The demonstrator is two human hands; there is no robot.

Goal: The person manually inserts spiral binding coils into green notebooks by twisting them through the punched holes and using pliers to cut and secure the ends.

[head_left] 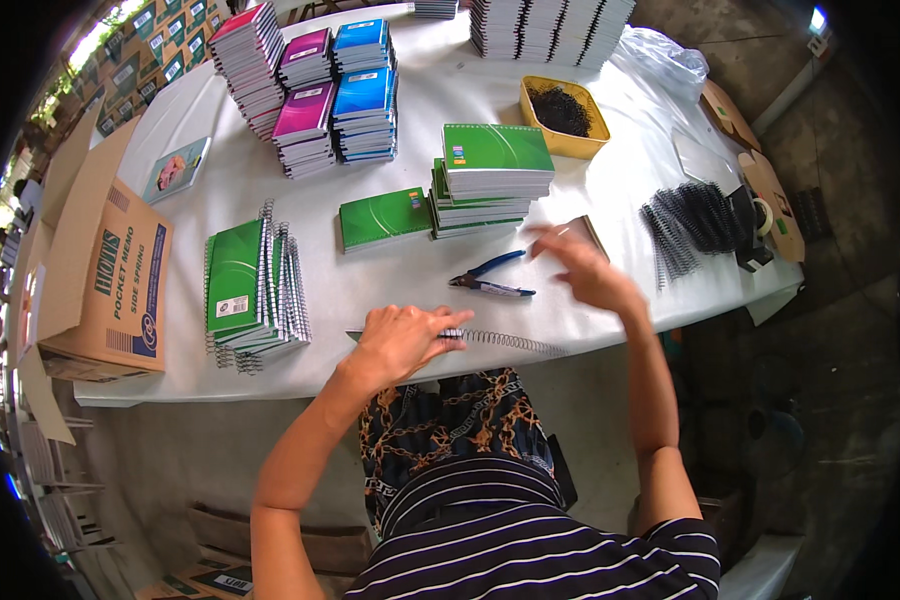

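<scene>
At the table's front edge my left hand (pixel 400 342) is closed over a small notebook, seen edge-on and mostly hidden under the palm. A thin wire coil (pixel 515 343) runs out of its right end along the table. To the right, my right hand (pixel 582 272) is raised over the table, fingers apart and slightly blurred, with nothing visible in them. Between the hands lie blue-handled cutting pliers (pixel 490 276). Just beyond them are a stack of green notebooks (pixel 497 165) and a lower green notebook pile (pixel 384 219).
Coil-bound green notebooks (pixel 240 280) stand left, beside an open carton (pixel 120 270). Pink (pixel 305 108) and blue notebooks (pixel 363 90) are stacked farther back. A yellow tray (pixel 592 143) holds black coils; more black coils (pixel 695 222) lie right, near a tape roll (pixel 764 216).
</scene>
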